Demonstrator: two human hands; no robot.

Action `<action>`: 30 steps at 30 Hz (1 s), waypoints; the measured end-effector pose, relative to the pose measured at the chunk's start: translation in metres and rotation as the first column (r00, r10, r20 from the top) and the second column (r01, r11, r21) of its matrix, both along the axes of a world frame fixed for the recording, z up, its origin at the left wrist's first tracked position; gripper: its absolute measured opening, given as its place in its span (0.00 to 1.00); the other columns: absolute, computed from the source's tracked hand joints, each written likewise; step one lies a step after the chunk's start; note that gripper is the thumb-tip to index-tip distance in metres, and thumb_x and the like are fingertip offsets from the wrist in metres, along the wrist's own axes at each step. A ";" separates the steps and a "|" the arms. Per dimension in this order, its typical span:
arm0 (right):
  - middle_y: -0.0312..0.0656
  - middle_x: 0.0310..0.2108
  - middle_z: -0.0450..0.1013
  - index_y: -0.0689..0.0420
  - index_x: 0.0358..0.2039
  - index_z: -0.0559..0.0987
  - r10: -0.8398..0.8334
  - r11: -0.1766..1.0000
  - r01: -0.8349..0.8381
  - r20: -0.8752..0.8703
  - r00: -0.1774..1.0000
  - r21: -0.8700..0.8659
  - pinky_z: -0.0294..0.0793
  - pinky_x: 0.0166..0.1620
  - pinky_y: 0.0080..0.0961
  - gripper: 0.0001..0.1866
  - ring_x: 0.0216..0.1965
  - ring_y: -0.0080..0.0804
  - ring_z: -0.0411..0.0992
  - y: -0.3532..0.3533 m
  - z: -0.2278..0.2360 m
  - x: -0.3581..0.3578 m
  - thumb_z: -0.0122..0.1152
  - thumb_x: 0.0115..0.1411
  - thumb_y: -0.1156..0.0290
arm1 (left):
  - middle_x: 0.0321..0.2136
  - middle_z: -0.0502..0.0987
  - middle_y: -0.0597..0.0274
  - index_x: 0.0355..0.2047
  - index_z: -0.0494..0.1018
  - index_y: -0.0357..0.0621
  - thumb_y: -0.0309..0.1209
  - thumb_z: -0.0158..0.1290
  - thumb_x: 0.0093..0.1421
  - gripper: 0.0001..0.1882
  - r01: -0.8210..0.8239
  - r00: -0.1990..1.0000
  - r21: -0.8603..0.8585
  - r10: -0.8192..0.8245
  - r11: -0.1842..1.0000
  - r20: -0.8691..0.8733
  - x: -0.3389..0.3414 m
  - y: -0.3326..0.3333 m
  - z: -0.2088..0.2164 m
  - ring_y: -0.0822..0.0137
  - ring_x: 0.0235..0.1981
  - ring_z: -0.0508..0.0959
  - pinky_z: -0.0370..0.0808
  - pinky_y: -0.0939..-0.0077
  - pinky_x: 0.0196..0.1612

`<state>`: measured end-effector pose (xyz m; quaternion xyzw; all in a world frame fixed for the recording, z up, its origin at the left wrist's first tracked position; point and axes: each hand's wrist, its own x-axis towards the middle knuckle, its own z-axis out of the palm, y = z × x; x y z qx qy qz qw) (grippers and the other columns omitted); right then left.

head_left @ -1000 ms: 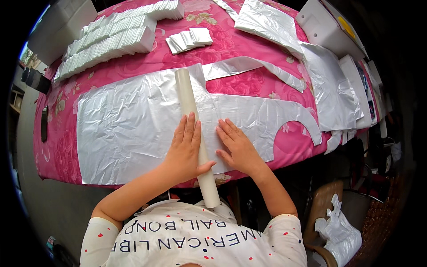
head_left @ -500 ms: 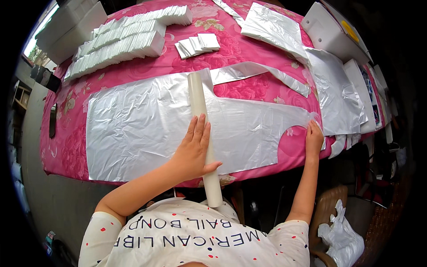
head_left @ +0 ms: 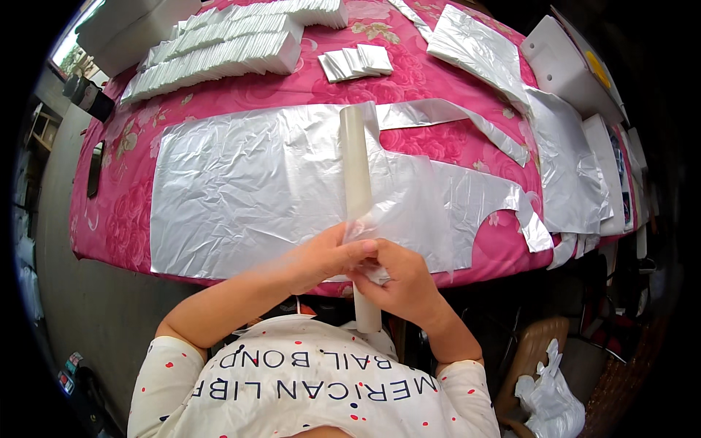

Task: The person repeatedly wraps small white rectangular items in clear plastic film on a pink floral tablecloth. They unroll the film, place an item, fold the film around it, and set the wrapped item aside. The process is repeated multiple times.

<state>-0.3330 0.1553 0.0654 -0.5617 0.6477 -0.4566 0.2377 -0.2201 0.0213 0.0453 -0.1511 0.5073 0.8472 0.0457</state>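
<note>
A thin, silvery-white plastic apron (head_left: 234, 190) lies flat across the near side of the table, its narrow end and straps to the right. A pale, smooth tube (head_left: 355, 153) lies crosswise over it, its lower end sticking out past the table's edge toward me. Over the tube's lower half, my left hand (head_left: 321, 259) and my right hand (head_left: 401, 281) meet, both closed on a lifted, see-through layer of the apron. This loose layer billows up to the right of the tube. Some fingertips are hidden behind the film.
Stacks of folded white packets (head_left: 219, 51) stand at the back left, and a few more packets (head_left: 355, 62) lie at the back middle. Further silvery sheets (head_left: 569, 160) hang over the right side. A white foam box (head_left: 558, 66), a dark phone (head_left: 95, 169) and a dark cup (head_left: 87, 96) are around the edges.
My right hand has come from the apron's far right end leftward to the tube, bringing a film layer along. My left hand, earlier flat on the tube, has moved lower and closed.
</note>
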 end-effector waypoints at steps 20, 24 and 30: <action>0.45 0.20 0.74 0.62 0.30 0.75 -0.137 0.751 0.158 -0.083 0.987 0.641 0.72 0.27 0.28 0.28 0.22 0.38 0.74 0.043 -0.033 0.033 0.66 0.44 0.47 | 0.46 0.72 0.51 0.43 0.70 0.37 0.19 0.51 0.52 0.16 -0.001 0.916 -0.985 0.396 -0.172 -0.070 0.145 -0.122 0.028 0.52 0.48 0.71 0.67 0.67 0.51; 0.50 0.22 0.74 0.65 0.30 0.75 -0.164 0.744 0.119 0.007 0.986 0.658 0.73 0.30 0.31 0.26 0.24 0.42 0.75 0.043 -0.039 0.037 0.64 0.46 0.51 | 0.53 0.65 0.49 0.51 0.63 0.36 0.18 0.47 0.52 0.24 -0.214 0.970 -0.977 0.119 -0.002 -0.213 0.065 -0.068 -0.013 0.51 0.54 0.66 0.64 0.65 0.55; 0.52 0.24 0.75 0.64 0.35 0.76 -0.251 0.739 0.167 0.037 0.967 0.653 0.74 0.31 0.31 0.25 0.25 0.45 0.75 0.052 -0.035 0.029 0.64 0.46 0.54 | 0.60 0.55 0.44 0.57 0.55 0.29 0.21 0.42 0.53 0.29 -0.218 0.975 -0.973 -0.029 0.076 -0.221 -0.004 -0.016 -0.068 0.49 0.62 0.53 0.52 0.58 0.63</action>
